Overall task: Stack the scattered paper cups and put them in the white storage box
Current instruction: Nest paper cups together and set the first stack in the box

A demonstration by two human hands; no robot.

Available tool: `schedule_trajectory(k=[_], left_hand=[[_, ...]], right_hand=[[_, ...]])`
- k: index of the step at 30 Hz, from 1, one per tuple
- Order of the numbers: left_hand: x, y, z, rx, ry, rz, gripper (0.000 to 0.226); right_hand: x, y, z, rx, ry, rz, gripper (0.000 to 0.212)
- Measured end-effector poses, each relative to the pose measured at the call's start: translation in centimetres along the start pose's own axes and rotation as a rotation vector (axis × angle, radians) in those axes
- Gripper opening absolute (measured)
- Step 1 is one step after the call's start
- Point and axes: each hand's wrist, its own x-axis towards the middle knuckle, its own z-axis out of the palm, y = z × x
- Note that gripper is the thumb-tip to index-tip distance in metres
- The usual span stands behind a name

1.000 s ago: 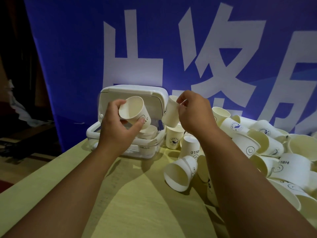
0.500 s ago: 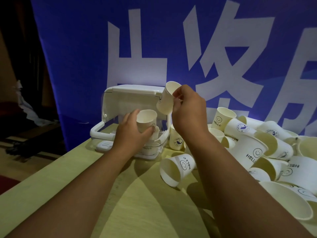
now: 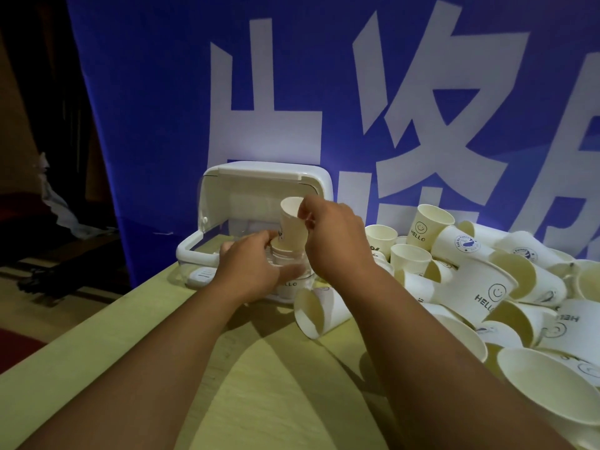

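Observation:
The white storage box (image 3: 194, 251) stands at the table's far edge with its lid (image 3: 259, 177) swung up. A stack of paper cups (image 3: 285, 254) stands inside it at the right end. My left hand (image 3: 250, 271) curls round that stack from the left. My right hand (image 3: 334, 238) pinches the rim of one upright paper cup (image 3: 292, 222), whose base sits in the top of the stack. A heap of scattered cups (image 3: 487, 287) covers the table to the right, and one cup (image 3: 315, 313) lies on its side just in front of the box.
The wooden table (image 3: 259, 384) runs toward me, with its left edge dropping off to a dark floor. A blue banner (image 3: 146, 92) with large white characters hangs right behind the box. Dark furniture and a pale cloth (image 3: 52, 203) lie at far left.
My left hand lowered its cup onto the stack in the box and stayed round it. My right hand carried its cup left and down from beside the lid into the stack's top.

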Motion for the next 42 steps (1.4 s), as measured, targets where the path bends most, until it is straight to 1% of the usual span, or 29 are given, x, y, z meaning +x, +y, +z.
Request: schedule_trajectory(k=[4, 8, 13, 16, 19, 22, 24, 25, 26, 28, 31, 35, 39, 42], left_hand=[[-0.7, -0.3, -0.7, -0.076, -0.052, 0.011, 0.116], [-1.1, -0.4, -1.2, -0.157, -0.017, 0.056, 0.099], [-1.1, -0.7, -1.0, -0.163, 0.079, 0.125, 0.068], [-1.0, -0.8, -1.1, -0.154, 0.086, 0.146, 0.056], [-1.3, -0.7, -1.2, -0.094, 0.100, 0.158, 0.042], [-1.8, -0.3, -1.3, -0.051, 0.154, 0.183, 0.041], [-2.1, 0.2, -1.6, -0.040, 0.209, 0.248, 0.037], [-2.2, 0.5, -1.7, -0.036, 0.226, 0.285, 0.032], [-2.5, 0.8, -1.8, -0.032, 0.218, 0.318, 0.027], [-3.0, 1.5, -1.7, -0.028, 0.125, 0.362, 0.025], [-3.8, 2.4, -1.3, -0.014, -0.023, 0.396, 0.023], [-4.2, 2.7, -1.2, 0.040, -0.163, 0.375, 0.023], [-4.1, 2.6, -0.9, 0.072, -0.135, 0.353, 0.018], [-4.2, 2.8, -0.7, 0.077, -0.093, 0.365, 0.015]], right_hand=[[-0.4, 0.4, 1.1, -0.042, -0.075, -0.016, 0.040], [-0.5, 1.0, 2.0, 0.007, -0.066, 0.003, 0.035], [-0.5, 1.6, 2.5, -0.041, -0.197, 0.061, 0.029], [-0.6, 1.7, 2.4, -0.045, -0.250, 0.082, 0.027], [-0.6, 1.4, 2.2, -0.059, -0.284, 0.100, 0.026], [-0.6, 1.2, 1.7, -0.067, -0.264, 0.110, 0.031], [-0.3, 1.3, 0.8, -0.079, -0.219, 0.125, 0.032], [0.0, 1.5, 0.1, -0.097, -0.202, 0.145, 0.029], [0.4, 1.8, -0.6, -0.119, -0.194, 0.172, 0.025], [1.1, 2.7, -2.1, -0.158, -0.214, 0.240, 0.023], [1.5, 4.3, -4.0, -0.263, -0.337, 0.297, 0.032], [1.0, 5.5, -5.4, -0.432, -0.603, 0.305, 0.046], [0.5, 5.8, -5.6, -0.451, -0.778, 0.343, 0.053], [0.5, 6.0, -5.2, -0.471, -0.800, 0.342, 0.056]])
